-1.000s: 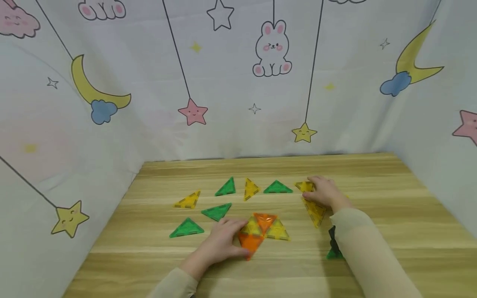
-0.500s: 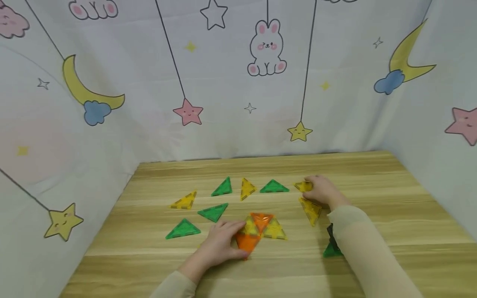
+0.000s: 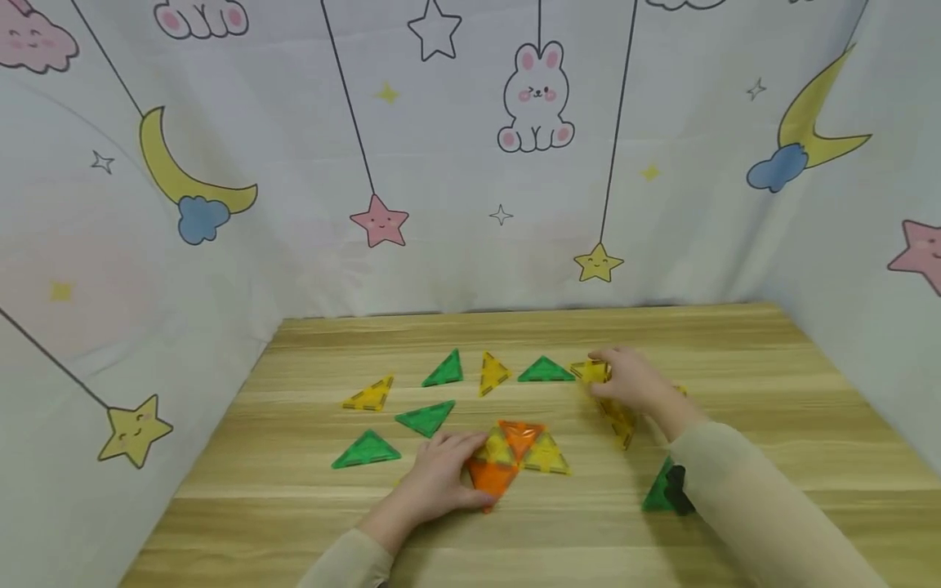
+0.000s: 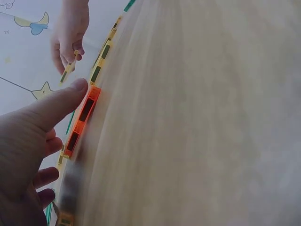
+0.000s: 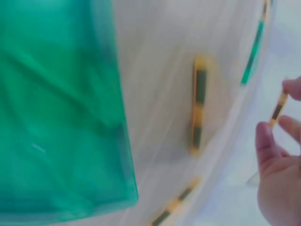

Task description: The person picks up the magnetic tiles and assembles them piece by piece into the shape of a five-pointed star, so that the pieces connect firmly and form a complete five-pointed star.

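Observation:
My left hand (image 3: 437,478) holds the lower orange triangular magnetic tile (image 3: 491,482), thumb at its lower tip and fingers along the upper left of the joined group. In the left wrist view, the thumb lies beside that orange tile (image 4: 84,113). The group also has an upper orange tile (image 3: 522,437) between two yellow ones (image 3: 546,454). At the back right, my right hand (image 3: 635,384) pinches a yellow triangular tile (image 3: 588,370); the right wrist view shows this tile (image 5: 278,110) between thumb and fingers, tilted. Another yellow tile (image 3: 620,423) lies below that hand, partly covered.
Loose tiles lie left and behind: green ones (image 3: 367,449), (image 3: 426,418), (image 3: 444,369) and yellow ones (image 3: 370,395), (image 3: 495,374). A green tile (image 3: 546,369) is just left of the right hand. Another green tile (image 3: 659,487) sits by the right sleeve. A printed curtain (image 3: 456,278) borders the wooden table (image 3: 309,539).
My right hand has shifted slightly left with the yellow tile, towards the green tile at the back. My left hand stays on the group.

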`<control>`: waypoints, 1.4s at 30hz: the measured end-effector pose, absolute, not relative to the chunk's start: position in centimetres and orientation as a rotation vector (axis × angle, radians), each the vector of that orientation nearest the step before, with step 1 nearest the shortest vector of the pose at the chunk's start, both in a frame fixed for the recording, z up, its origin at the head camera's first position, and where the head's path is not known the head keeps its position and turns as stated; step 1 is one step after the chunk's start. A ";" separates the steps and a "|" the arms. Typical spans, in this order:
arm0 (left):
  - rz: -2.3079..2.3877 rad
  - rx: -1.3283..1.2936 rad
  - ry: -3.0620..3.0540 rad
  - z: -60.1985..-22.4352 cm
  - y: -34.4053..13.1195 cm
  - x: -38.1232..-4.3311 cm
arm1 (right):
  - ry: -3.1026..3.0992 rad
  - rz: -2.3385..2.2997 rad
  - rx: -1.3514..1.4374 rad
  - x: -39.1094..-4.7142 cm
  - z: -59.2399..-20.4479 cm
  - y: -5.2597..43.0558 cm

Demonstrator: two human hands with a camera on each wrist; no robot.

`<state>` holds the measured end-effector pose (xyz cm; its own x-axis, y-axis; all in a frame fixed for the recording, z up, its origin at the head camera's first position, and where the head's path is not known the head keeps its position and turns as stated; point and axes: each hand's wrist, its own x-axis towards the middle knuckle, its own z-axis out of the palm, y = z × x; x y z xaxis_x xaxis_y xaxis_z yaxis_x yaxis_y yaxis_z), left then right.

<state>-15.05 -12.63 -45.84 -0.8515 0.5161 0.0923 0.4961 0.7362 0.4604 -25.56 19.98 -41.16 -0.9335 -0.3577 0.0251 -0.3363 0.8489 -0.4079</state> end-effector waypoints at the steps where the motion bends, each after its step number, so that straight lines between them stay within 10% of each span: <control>1: 0.730 0.845 2.894 -45.8 -12.6 -15.1 | 2.962 -0.648 -0.586 -25.1 -41.1 19.7; 19: 0.596 0.848 2.909 -45.3 -12.1 -15.2 | 2.808 -0.788 -0.762 -15.4 -41.9 15.6; 42: 0.565 0.692 3.007 -45.5 -10.6 -14.7 | 2.993 -0.667 -0.531 -12.7 -44.8 13.1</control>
